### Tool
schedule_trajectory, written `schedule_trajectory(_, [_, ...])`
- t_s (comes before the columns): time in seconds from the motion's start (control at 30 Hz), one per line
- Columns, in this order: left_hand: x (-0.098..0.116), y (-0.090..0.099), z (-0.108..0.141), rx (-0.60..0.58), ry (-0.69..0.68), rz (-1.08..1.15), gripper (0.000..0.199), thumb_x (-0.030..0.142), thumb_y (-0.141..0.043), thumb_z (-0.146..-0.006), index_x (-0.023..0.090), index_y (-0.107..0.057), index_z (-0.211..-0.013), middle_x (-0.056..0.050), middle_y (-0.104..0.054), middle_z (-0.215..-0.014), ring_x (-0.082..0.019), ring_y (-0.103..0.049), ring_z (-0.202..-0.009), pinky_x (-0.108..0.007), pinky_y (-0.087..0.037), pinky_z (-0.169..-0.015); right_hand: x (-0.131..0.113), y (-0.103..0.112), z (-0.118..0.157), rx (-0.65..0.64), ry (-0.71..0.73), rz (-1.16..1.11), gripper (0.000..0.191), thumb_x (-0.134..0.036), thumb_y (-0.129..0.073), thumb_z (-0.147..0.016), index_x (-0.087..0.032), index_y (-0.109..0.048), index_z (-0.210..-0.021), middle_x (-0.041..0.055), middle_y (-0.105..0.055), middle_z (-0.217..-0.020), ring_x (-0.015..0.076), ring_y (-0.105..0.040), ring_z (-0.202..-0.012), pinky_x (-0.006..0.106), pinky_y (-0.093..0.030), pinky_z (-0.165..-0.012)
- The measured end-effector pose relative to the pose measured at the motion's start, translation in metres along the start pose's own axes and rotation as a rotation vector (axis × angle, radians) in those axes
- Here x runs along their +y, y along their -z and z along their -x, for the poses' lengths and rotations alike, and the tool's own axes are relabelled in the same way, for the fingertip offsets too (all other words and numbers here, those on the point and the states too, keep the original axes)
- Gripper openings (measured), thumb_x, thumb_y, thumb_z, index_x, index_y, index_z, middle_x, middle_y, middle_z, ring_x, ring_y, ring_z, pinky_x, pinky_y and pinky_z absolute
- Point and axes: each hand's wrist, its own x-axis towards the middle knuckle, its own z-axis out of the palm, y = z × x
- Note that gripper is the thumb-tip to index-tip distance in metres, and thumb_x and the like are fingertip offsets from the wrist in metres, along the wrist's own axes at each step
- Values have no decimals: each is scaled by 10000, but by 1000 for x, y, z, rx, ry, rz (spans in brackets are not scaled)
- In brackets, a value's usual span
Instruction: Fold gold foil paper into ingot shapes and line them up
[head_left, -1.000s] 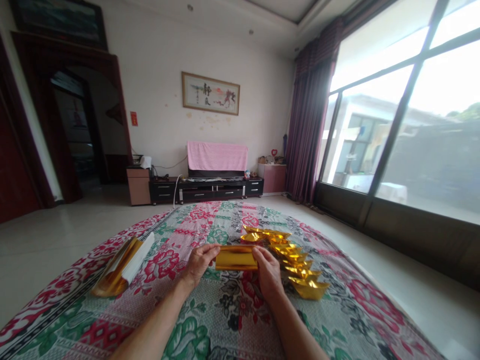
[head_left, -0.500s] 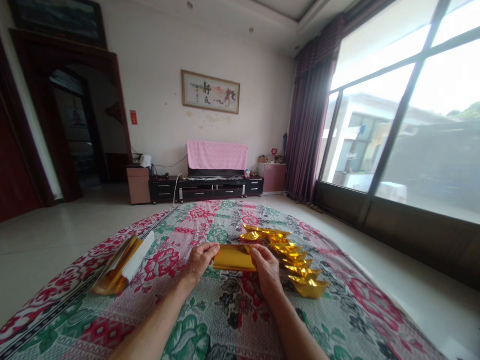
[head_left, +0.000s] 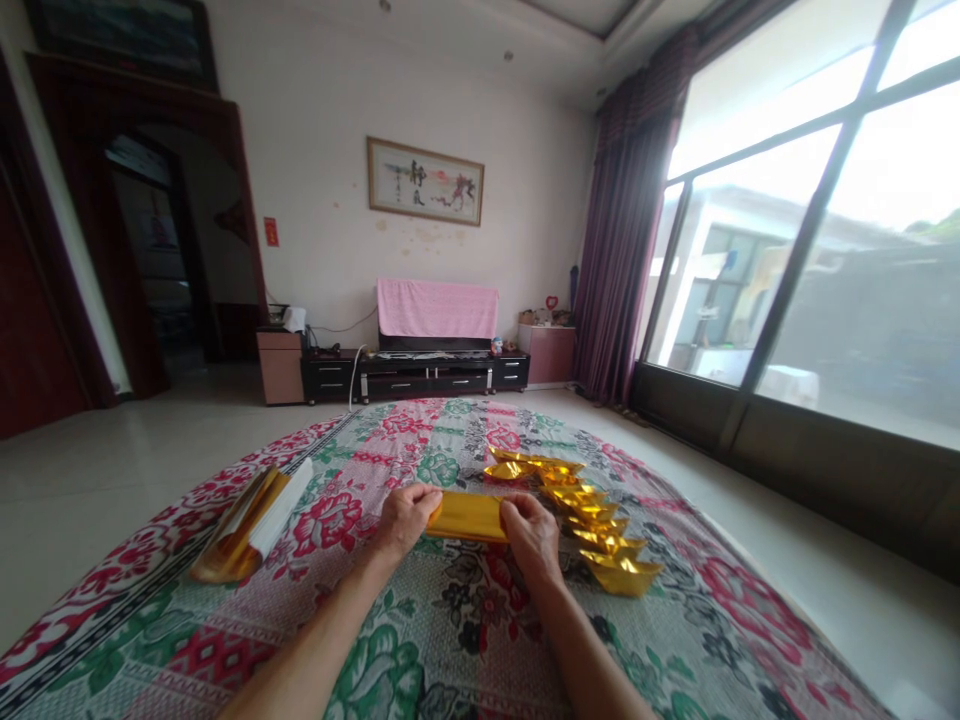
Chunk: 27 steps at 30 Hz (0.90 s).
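A sheet of gold foil paper (head_left: pixel 469 517), folded into a wide strip, is stretched level between my two hands above the flowered cloth. My left hand (head_left: pixel 405 518) pinches its left end between thumb and fingers. At the right end, my right hand (head_left: pixel 531 527) grips it the same way. Just beyond and to the right of that hand stands a row of several folded gold paper ingots (head_left: pixel 621 574). Off to the left lies a loose stack of gold and white paper sheets (head_left: pixel 251 525), partly curled.
A round table with a red, green and grey flowered cloth (head_left: pixel 375 660) spreads under my arms. Beyond it, a low black TV cabinet (head_left: pixel 427 384) stands against the wall, with a pink towel (head_left: pixel 437 308) draped above. Large windows (head_left: pixel 795 250) line the right side.
Both hands keep hold of the gold foil paper. Its upper edge has tipped, so the strip looks slightly narrower. The view has shifted a little.
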Motion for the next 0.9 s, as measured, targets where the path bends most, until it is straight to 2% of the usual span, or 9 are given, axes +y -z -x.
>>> schedule_trajectory(0.2, [8,0,4,1,-22,-478,217,282,-484,-712,209,-687,-692,-7,-675,-707,-135,-584,-689,-211,-378,-649,-2,2,0,32,79,468,220,-278,-483,-625,-208,-691,-650,48,-652,-751,179,-558,-698,252,-384,-648])
schedule_trajectory(0.37, [13,-2,10,-3,-41,-707,228,255,-459,-738,207,-675,-685,-23,-647,-750,-134,-571,-701,-220,-364,-662,0,1,0,-40,108,638,224,-254,-479,-645,-215,-699,-661,59,-653,-769,182,-566,-719,253,-373,-660])
schedule_trajectory(0.63, [13,-6,15,-36,-62,-869,238,243,-444,-770,199,-676,-744,-52,-623,-796,-152,-562,-748,-234,-369,-681,4,0,4,-83,167,723,173,-200,-512,-645,-207,-683,-622,53,-645,-744,157,-546,-690,236,-356,-659])
schedule_trajectory(0.9, [13,-7,16,-32,-93,-905,233,249,-439,-776,200,-664,-744,-55,-607,-784,-163,-559,-766,-239,-369,-670,10,0,9,-60,251,773,141,-191,-512,-680,-194,-634,-610,43,-619,-760,160,-496,-745,238,-319,-684])
